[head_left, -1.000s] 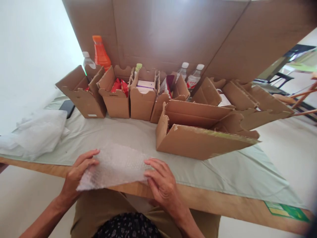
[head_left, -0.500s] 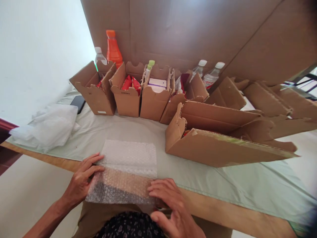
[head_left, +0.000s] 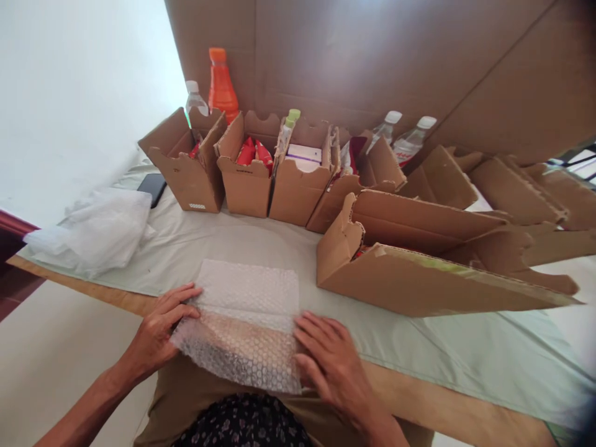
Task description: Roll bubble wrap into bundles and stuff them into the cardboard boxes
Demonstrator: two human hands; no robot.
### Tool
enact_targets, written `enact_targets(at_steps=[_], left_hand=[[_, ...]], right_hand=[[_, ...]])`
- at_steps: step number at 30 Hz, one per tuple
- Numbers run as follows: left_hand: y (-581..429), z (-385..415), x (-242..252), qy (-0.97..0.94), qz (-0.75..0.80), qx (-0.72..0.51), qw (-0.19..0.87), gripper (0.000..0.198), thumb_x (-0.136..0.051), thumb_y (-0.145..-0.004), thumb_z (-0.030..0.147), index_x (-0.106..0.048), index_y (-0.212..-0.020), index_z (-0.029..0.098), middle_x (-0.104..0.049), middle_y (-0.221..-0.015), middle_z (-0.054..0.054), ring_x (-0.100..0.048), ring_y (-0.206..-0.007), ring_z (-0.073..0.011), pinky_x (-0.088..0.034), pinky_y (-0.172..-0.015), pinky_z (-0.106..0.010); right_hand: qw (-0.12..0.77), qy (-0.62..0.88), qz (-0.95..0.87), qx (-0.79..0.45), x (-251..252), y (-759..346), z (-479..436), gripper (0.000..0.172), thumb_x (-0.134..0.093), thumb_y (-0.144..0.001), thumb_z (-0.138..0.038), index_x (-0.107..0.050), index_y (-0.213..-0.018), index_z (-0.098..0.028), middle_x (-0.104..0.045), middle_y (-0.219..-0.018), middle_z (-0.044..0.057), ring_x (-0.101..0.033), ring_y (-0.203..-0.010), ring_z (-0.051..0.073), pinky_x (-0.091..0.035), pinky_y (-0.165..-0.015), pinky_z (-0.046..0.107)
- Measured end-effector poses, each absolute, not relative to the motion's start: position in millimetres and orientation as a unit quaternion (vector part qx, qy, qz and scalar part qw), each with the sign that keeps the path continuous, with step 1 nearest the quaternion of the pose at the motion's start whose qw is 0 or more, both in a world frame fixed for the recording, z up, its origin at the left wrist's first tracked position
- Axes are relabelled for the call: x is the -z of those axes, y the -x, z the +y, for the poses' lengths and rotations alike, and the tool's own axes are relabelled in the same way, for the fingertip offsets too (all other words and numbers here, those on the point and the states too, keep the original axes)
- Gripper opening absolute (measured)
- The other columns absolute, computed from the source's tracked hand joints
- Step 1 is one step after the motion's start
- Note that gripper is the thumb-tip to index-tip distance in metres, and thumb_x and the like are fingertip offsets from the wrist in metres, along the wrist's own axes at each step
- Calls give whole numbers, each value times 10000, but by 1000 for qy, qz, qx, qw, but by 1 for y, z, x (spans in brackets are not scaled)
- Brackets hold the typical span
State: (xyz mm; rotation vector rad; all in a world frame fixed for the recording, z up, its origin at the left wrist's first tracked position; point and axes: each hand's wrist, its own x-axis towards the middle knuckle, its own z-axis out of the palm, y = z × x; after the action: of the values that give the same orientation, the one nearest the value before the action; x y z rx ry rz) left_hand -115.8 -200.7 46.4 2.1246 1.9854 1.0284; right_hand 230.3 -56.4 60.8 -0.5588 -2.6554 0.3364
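A translucent piece of bubble wrap lies at the table's front edge, its near part hanging over the edge above my lap. A crease runs across its middle. My left hand grips its left side, fingers over the top; the thumb is hidden, seemingly underneath. At the right side is my right hand, fingers apart and thumb out, the fingertips at the wrap's edge. Slight motion blur keeps me from telling how firmly they touch it.
Open cardboard boxes with packets stand in a row behind. A larger open box lies to the right. Crumpled clear plastic and a dark phone are at left. Bottles, one an orange bottle, stand at the back.
My right hand has moved up and right, from the wrap's near right part to its right edge. The wrap's near left corner has risen. The view has shifted slightly.
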Motion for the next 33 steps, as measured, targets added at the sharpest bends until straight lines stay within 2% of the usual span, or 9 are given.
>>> enact_targets(at_steps=[3,7,10,14,18,21,25,28,33], left_hand=[[115,-203,-49,-685,647,-333,39,129,-611,-890,164,-697,-950,238,-689,-1316,-101,-592,-1315,-282,-492,-1089,-435],[111,-209,-53,-677,653,-334,59,202,-651,-886,208,-716,-1069,262,-563,-1491,-113,-509,-1406,-314,-468,-1125,-490],[108,-210,-59,-662,654,-355,91,152,-616,-918,231,-736,-1003,273,-688,-1348,-80,-587,-1337,-286,-527,-1068,-445],[104,-200,-71,-597,701,-377,103,166,-623,-922,346,-756,-941,250,-808,-1048,-47,-760,-977,-238,-620,-800,-317],[105,-184,-79,-545,737,-381,120,256,-620,-892,442,-753,-818,236,-793,-796,-2,-731,-698,-190,-580,-644,-267],[106,-174,-78,-509,766,-370,132,304,-608,-878,475,-722,-744,227,-760,-719,5,-695,-634,-180,-531,-579,-257],[107,-164,-71,-502,783,-355,90,313,-583,-873,500,-674,-746,229,-724,-758,-3,-680,-689,-190,-506,-640,-284],[108,-161,-68,-502,812,-293,48,296,-564,-879,507,-659,-849,229,-689,-818,-10,-648,-677,-192,-480,-659,-308],[113,-159,-69,-485,857,-175,19,387,-562,-868,550,-656,-1045,219,-676,-956,-55,-653,-757,-243,-450,-633,-326]], right_hand=[[270,238,-928,-98,-69,-269,-57,267,-594,-937,-179,-659,-1194,-210,-730,-1227,105,-628,-1230,283,-481,-977,477],[188,209,-949,-140,-77,-265,-75,620,-711,-843,-294,-532,-1430,-206,-571,-1469,141,-522,-1355,335,-475,-1025,521],[162,200,-954,-156,-70,-242,-86,742,-697,-827,-253,-436,-1518,-183,-481,-1548,160,-481,-1390,341,-458,-1064,537],[266,221,-919,-192,-61,-216,-81,462,-582,-906,-113,-564,-1364,-176,-697,-1268,130,-617,-1209,284,-502,-971,473],[363,253,-864,-242,-67,-195,-63,144,-555,-976,-128,-666,-993,-218,-745,-899,33,-678,-868,204,-511,-796,360],[377,328,-844,-195,-69,-182,-50,125,-553,-1002,-200,-666,-950,-202,-721,-837,32,-649,-780,195,-494,-731,332],[355,387,-844,-110,-57,-174,-38,257,-533,-1010,-258,-620,-1230,-157,-719,-884,62,-652,-840,233,-478,-813,380],[311,414,-853,-62,-48,-176,-35,393,-542,-1000,-295,-545,-1359,-134,-717,-1066,129,-641,-991,289,-453,-870,432],[254,425,-868,-30,-48,-174,-31,352,-509,-1009,-339,-591,-1295,-152,-692,-1176,168,-608,-1073,332,-454,-893,478]])
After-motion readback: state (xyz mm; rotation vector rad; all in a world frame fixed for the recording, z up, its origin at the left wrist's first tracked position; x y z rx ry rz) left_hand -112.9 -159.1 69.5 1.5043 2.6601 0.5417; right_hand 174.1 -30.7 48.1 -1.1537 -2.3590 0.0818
